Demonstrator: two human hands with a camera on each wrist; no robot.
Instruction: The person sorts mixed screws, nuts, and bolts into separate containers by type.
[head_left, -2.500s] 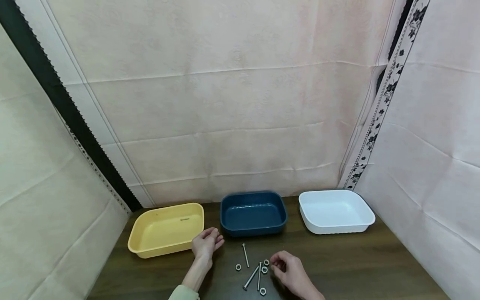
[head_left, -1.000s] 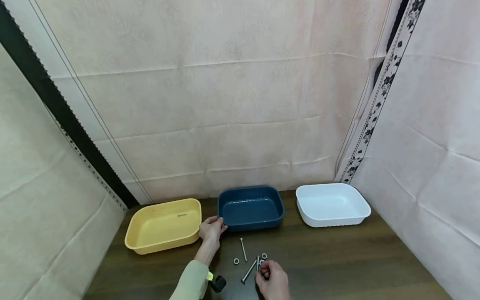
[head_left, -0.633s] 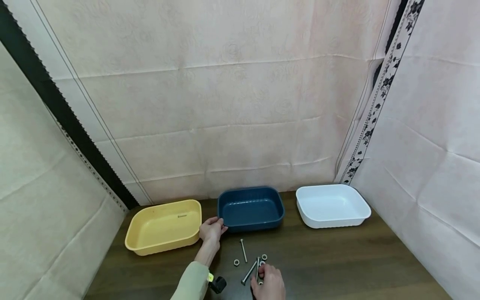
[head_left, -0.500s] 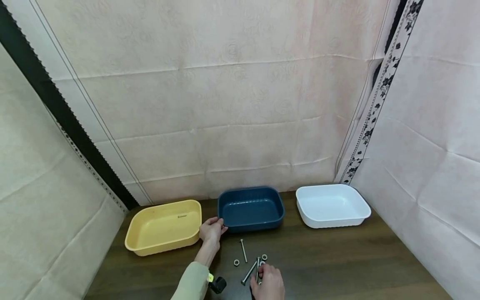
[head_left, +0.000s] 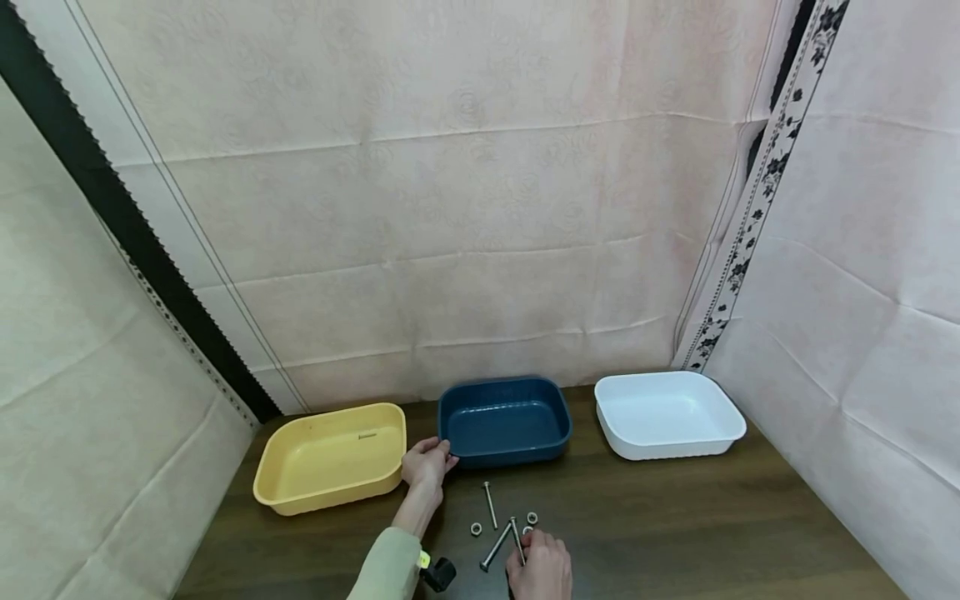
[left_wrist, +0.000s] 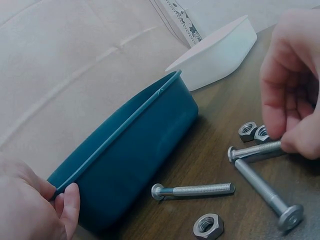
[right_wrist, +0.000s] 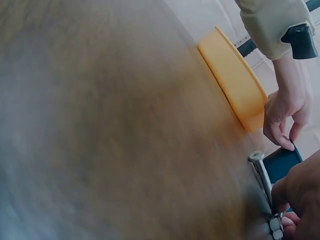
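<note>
My left hand pinches the near left corner of the dark blue tray, its fingers on both sides of the rim. At the small pile of hardware, my right hand pinches the threaded end of a metal bolt. That bolt's head lies by the tip of a second bolt. A third bolt lies apart, nearer the blue tray, with a hex nut close by. Two more nuts sit just beyond the right fingertips. The right palm hides part of the table.
A yellow tray stands left of the blue one, with a small screw inside. On the right stands a white tray. Fabric walls enclose the back and sides of the wooden table.
My left hand has moved from beside the yellow tray onto the blue tray's rim. The right hand has moved left to the bolts, and one bolt has turned slightly in its fingers.
</note>
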